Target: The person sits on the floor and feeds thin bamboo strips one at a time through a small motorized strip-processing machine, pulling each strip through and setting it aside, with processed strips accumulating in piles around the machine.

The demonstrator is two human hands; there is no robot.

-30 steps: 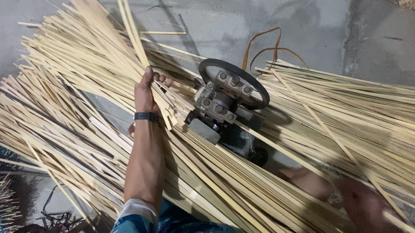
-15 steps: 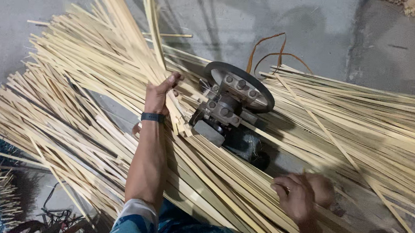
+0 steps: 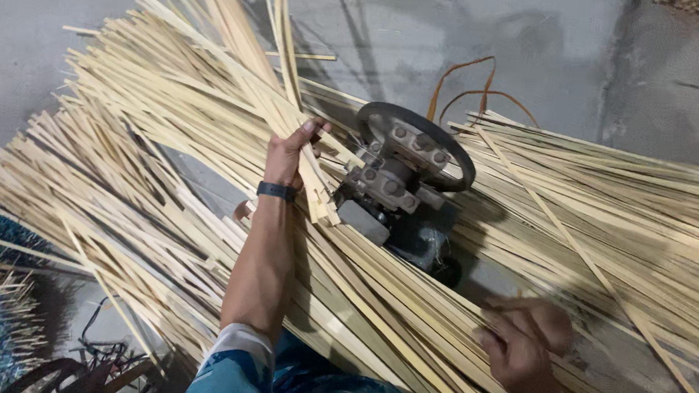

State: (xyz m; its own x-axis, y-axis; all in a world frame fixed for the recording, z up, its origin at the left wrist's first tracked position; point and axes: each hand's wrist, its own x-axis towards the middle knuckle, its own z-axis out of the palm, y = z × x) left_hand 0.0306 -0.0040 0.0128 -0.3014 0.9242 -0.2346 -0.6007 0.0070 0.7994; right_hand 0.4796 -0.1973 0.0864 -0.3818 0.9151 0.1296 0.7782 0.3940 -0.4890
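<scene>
While pale bamboo strips (image 3: 143, 172) fan across the grey floor (image 3: 12, 45), the left hand (image 3: 288, 157), fingers curled, grips a bundle of strips (image 3: 278, 103) just beside the small wheeled machine (image 3: 401, 171); farther right, the right hand (image 3: 525, 343), blurred, rests on more strips (image 3: 630, 219), its grip unclear.

- right hand (image 3: 525, 347) motion-blurred, fingers can't be told apart, grip on the strips unclear
- bamboo strips (image 3: 614, 209) cut off at right and bottom edges, ends unseen
- machine (image 3: 404, 188) lower body buried under strips
- left hand (image 3: 288, 154) palm hidden behind the bundle it holds
- dark tangle (image 3: 79, 362) bottom left too dim to tell
</scene>
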